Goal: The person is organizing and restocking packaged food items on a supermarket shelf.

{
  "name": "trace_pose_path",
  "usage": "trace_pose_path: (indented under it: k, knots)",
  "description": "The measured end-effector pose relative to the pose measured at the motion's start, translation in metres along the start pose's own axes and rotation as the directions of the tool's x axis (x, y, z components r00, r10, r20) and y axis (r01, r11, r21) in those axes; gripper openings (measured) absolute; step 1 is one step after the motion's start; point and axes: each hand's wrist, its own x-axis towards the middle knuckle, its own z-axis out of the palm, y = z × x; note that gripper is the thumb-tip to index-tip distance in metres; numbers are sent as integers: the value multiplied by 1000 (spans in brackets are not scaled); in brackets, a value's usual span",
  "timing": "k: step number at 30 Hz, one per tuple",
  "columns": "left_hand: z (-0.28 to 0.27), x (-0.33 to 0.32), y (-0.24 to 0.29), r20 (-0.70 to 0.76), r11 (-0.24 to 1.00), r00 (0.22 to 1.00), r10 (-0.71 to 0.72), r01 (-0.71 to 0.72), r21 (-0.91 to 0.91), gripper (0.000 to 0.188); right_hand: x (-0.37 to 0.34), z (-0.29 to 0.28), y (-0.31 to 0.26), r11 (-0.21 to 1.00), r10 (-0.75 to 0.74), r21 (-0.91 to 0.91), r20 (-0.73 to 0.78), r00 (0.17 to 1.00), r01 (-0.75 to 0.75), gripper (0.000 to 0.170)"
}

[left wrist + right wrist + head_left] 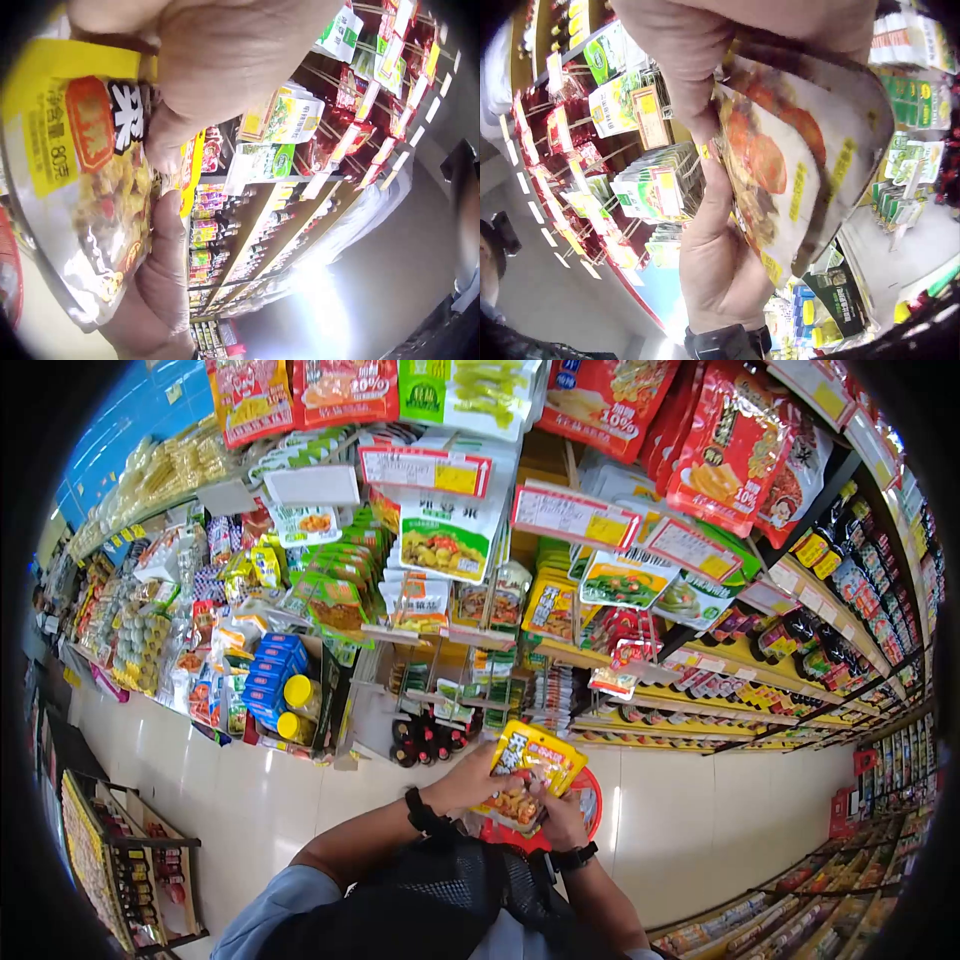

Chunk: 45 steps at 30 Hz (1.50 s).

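Observation:
Two yellow-topped food pouches, the front pouch [540, 753] with a clear lower part showing pickled vegetables, are held in front of the body. My left hand [468, 780] grips their left side, and my right hand [564, 820] holds the right lower side with the thumb on the front. Seen from the left wrist, the pouch [101, 217] is tilted close to the camera, printed with 80克. From the right wrist, a second pouch [847, 112] lies stacked against the first, slightly offset. Both thumbs come close together at the pouch edge.
Below the pouches is a red basket [592, 800]. Ahead stands a shelf rack hung with pouches [445, 540] and price labels [425, 470]. Dark bottles with red caps [428, 742] stand low down. Blue boxes [272, 680] and yellow-lidded jars [297, 728] sit to the left.

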Motion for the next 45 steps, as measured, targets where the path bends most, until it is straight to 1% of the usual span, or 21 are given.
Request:
trace_pose_path:
  k: [1, 3, 4, 6, 7, 9, 12, 15, 19, 22, 25, 28, 29, 32, 33, 36, 38, 40, 41, 44, 45]
  knots:
    - [-3, -1, 4, -24, 999, 1000, 5, -6, -54, 59, 0, 4, 1, 998, -62, -6, -16, 998, 62, 42]
    - [-9, -5, 12, -75, 989, 997, -30, 19, -149, 52, 6, -5, 6, 998, -64, -17, -9, 998, 64, 43]
    - [-6, -4, 3, -52, 962, 997, -60, 44, -269, 45, 4, -7, 8, 998, -61, -13, 9, 998, 61, 43]
    - [-10, -7, -3, -38, 936, 997, -72, 54, -348, 39, -1, -2, 3, 999, -32, 39, -18, 999, 33, 43]
    - [-13, -8, -1, 0, 891, 991, -136, 123, -437, 38, -2, -3, 3, 998, -20, 51, -62, 998, 23, 42]
    - [-16, -9, 7, 86, 770, 967, -241, 244, -589, 35, -5, -8, 4, 998, 1, 59, -52, 999, 2, 41]
    - [-17, -6, 18, 133, 695, 951, -280, 297, -655, 33, -2, -18, 6, 998, 4, 61, -45, 999, -1, 42]
    - [-16, -2, 14, 143, 751, 941, -305, 330, -571, 32, -3, -19, 3, 995, -3, 99, -45, 999, 7, 44]
    - [-20, 8, 13, 111, 691, 954, -279, 279, -667, 30, 3, -40, 7, 998, 13, 54, -48, 999, -11, 40]
    - [-35, 26, 13, 103, 658, 958, -269, 261, -706, 29, 5, -39, 12, 986, 56, 166, -144, 988, -31, 36]
    - [-45, 60, 7, 86, 700, 972, -217, 216, -680, 29, 4, -42, 15, 984, 56, 179, -204, 977, -19, 37]
    - [-46, 100, 2, 36, 788, 996, -84, 88, -609, 30, 9, -50, 26, 987, 35, 162, -220, 975, 1, 40]
    - [-43, 112, 2, 64, 743, 993, -97, 115, -659, 31, 9, -54, 26, 989, 21, 149, -226, 974, 13, 41]
    - [-34, 137, -9, 175, 691, 979, -102, 196, -695, 25, 3, -41, 19, 995, -19, 87, -291, 957, 46, 44]
    - [-34, 143, -6, 134, 697, 990, -31, 117, -708, 24, 3, -45, 21, 997, -16, 73, -315, 949, 40, 44]
    - [-47, 154, 2, 100, 793, 985, 137, -49, -608, 24, 1, -45, 23, 997, -13, 64, -394, 919, 41, 45]
    - [-30, 162, -19, 41, 851, 981, 188, -142, -505, 25, 3, -33, 22, 996, -41, 53, -419, 907, 69, 47]
    - [-38, 160, -6, 0, 869, 963, 269, -243, -432, 25, 3, -28, 23, 993, -88, 30, -423, 902, 111, 49]
    - [-33, 159, -6, -75, 844, 956, 282, -285, -454, 22, 3, -25, 21, 993, -58, 70, -415, 908, 95, 49]
    - [-36, 154, -2, -87, 869, 969, 229, -244, -430, 21, 6, -29, 25, 992, -81, 60, -401, 912, 114, 48]
    - [-38, 153, -2, -117, 870, 953, 279, -303, -389, 22, 8, -23, 23, 990, -64, 90, -402, 914, 108, 47]
